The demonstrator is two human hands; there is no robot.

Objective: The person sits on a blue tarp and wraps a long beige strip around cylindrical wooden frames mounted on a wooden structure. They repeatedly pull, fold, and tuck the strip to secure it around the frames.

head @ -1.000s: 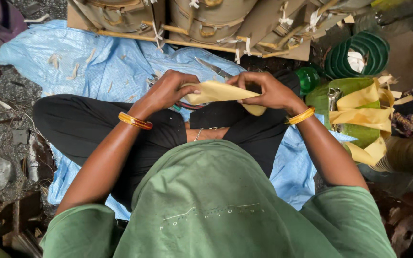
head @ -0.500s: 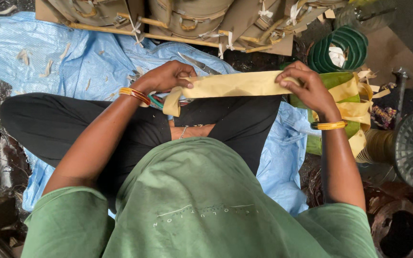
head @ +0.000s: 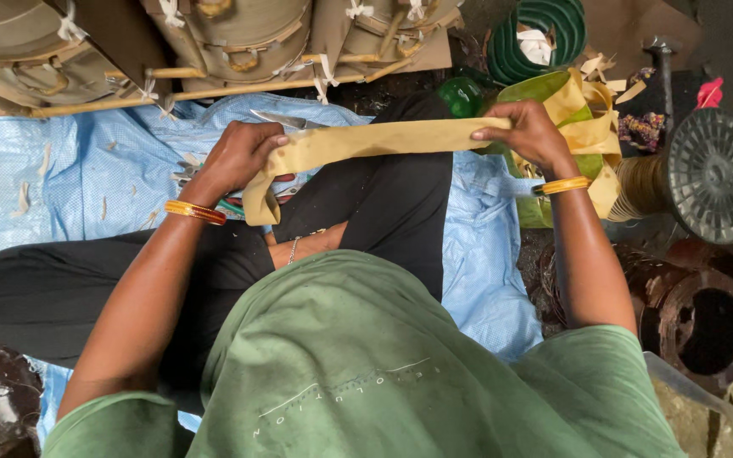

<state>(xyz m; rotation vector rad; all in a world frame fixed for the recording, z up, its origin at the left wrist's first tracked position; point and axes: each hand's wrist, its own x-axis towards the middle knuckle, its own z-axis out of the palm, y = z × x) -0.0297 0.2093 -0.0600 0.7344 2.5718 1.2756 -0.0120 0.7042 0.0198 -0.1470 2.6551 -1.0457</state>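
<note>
Strip of tan paper-like material runs taut across the lap, stretched between both hands above the crossed black-trousered legs. Left hand grips one end, fingers curled closed around it, with a short tail folding down below the fist. Right hand pinches the other end between thumb and fingers, held out over the edge of the blue tarp. Both wrists wear orange bangles. Just beyond the right hand sits a green bowl with more tan strips heaped in it. Farther right stands a dark spool, and nearer the body a rusty metal cylinder, open and hollow. Scissors lie on the tarp beyond the left hand.
</note>
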